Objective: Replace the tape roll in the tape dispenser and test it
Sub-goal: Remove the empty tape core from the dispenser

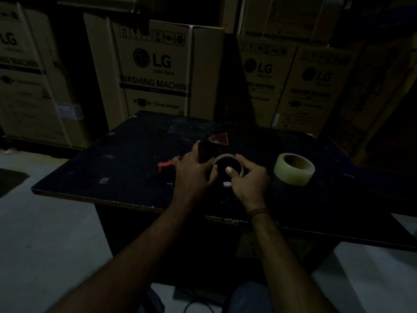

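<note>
The scene is very dim. A red tape dispenser (216, 143) lies on the dark table (126, 159), its red handle (165, 167) poking out to the left. My left hand (194, 170) presses down on the dispenser body. My right hand (246, 177) grips a thin, nearly empty cardboard tape core (225, 158) seated on the dispenser, thumb inside the ring. A full roll of clear tape (294, 169) lies flat on the table to the right, apart from both hands.
Large cardboard washing machine boxes (158, 71) stand stacked right behind the table. The table's front edge (126, 201) is close to my body, with pale floor (45, 233) to the left and below.
</note>
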{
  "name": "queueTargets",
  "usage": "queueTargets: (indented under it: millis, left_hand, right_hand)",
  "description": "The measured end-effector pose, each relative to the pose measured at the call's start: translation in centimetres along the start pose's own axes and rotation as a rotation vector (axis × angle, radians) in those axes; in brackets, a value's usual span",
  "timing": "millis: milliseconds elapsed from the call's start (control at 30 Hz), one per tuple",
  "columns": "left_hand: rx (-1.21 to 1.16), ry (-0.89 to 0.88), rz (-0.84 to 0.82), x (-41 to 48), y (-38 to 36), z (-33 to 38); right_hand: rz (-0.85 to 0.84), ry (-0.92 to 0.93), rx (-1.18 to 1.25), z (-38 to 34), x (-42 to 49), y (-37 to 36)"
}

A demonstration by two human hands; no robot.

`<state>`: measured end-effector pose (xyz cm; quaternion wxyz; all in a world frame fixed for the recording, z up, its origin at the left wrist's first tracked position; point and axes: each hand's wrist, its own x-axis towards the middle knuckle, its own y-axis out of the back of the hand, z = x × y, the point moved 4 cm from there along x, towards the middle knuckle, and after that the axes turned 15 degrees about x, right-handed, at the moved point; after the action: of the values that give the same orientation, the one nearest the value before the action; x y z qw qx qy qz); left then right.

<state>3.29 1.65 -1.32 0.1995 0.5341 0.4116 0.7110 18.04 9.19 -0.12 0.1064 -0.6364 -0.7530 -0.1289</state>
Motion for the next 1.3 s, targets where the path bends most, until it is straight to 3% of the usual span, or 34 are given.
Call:
queueTargets:
  millis: [333, 833, 1300]
  left_hand:
    - [0.034, 0.011, -0.058, 0.0, -0.3, 0.3]
    - [-0.039, 0.048, -0.067, 0.3, 0.2, 0.2]
    - [-0.199, 0.075, -0.065, -0.3, 0.2, -0.2]
  right_hand:
    - [-0.077, 0.077, -0.009, 0.5, -0.2, 0.7]
    - [0.097, -0.059, 0.058, 0.6, 0.5, -0.1]
    - [0.193, -0.002, -0.007, -0.8, -0.9, -0.2]
